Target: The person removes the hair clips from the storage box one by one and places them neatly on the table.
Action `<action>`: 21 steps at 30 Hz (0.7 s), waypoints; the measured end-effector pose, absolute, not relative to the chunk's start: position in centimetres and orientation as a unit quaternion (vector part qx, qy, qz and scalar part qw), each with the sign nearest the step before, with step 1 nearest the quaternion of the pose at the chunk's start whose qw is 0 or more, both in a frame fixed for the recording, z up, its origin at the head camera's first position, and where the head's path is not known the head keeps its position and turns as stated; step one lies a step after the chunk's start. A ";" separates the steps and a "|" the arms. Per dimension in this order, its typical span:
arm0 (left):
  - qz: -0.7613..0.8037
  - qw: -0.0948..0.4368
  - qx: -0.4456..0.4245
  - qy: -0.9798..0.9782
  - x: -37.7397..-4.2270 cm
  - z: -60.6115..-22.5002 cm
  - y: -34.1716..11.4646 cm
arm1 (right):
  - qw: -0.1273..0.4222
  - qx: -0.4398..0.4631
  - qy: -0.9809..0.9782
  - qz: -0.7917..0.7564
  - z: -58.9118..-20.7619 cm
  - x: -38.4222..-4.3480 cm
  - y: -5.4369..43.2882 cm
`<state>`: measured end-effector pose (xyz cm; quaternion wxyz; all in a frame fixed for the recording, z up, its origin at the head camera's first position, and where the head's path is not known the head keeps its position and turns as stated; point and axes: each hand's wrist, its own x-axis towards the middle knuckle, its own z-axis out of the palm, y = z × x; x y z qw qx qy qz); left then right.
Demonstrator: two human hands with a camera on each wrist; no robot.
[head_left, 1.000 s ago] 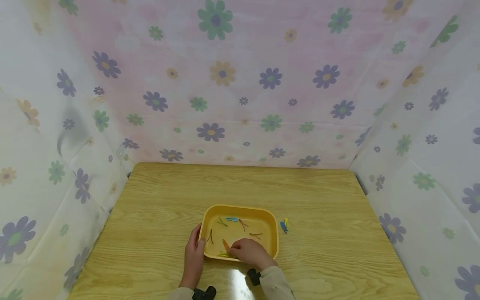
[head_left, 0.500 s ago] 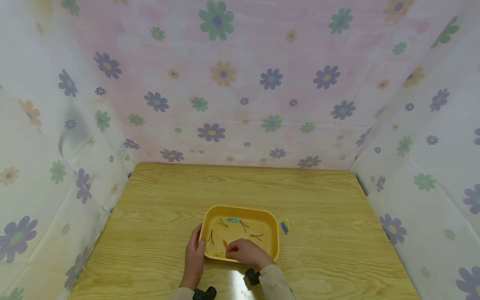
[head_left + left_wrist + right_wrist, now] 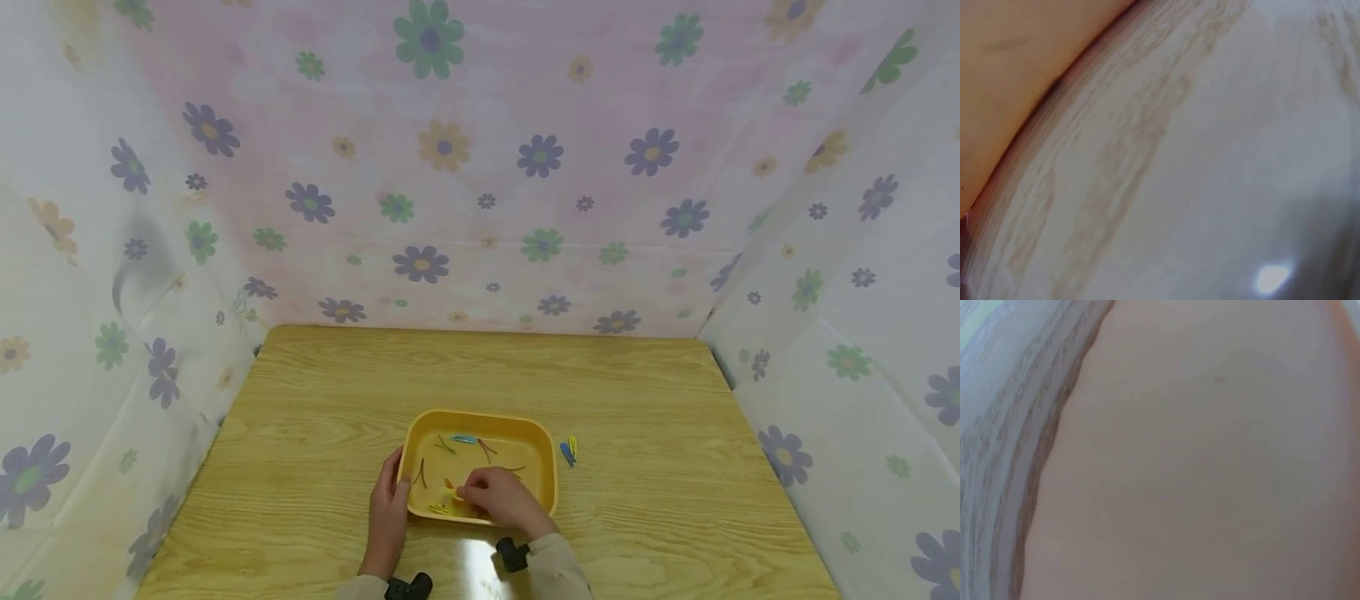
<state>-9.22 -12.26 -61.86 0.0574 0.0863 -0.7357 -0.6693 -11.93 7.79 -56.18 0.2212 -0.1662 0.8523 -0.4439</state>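
Note:
A yellow tray (image 3: pixel 480 425) stands on the table with hair clips and hairpins in it. My left hand (image 3: pixel 387 508) grips its left rim, thumb at the top edge and fingers outside. Over the tray's near part my right hand (image 3: pixel 501 498) pinches a small yellow hair clip (image 3: pixel 452 493). Another yellow clip (image 3: pixel 438 508) lies by the near wall, and an orange clip (image 3: pixel 448 482) shows just behind the pinched one. Farther back lies a light-blue clip (image 3: pixel 463 439). The wrist views show mostly skin and tabletop, with no fingertips.
Spread inside the tray are a green hairpin (image 3: pixel 446 447), a red hairpin (image 3: pixel 487 450) and a dark hairpin (image 3: pixel 422 473); a brown one (image 3: pixel 516 469) is partly behind the right hand. Right of the tray lie a blue clip (image 3: pixel 567 454) and a yellow one on the table.
My right hand moved left along the near wall, then back up and right with a yellow clip between its fingertips. One yellow clip stays by the wall. The left hand keeps its place.

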 end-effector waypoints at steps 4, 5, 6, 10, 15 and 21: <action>-0.673 0.063 0.084 -0.733 -9.2 -61.8 -12.2 | 0.196 -0.142 0.848 -0.472 -55.9 -12.0 8.1; -0.674 0.064 0.084 -0.732 -9.1 -61.8 -12.2 | 0.191 -0.136 0.845 -0.481 -55.8 -12.0 8.1; -0.674 0.064 0.085 -0.731 -9.1 -61.8 -12.2 | 0.186 -0.129 0.841 -0.491 -55.7 -12.0 8.2; -0.674 0.062 0.085 -0.731 -9.1 -61.8 -12.2 | 0.172 -0.103 0.828 -0.523 -55.5 -11.9 8.3; -0.677 0.056 0.086 -0.729 -9.1 -61.7 -12.2 | 0.151 -0.067 0.801 -0.576 -53.0 -11.4 8.3; -0.683 0.043 0.088 -0.724 -8.7 -59.7 -12.0 | 0.114 -0.022 0.769 -0.628 -51.9 -11.4 8.6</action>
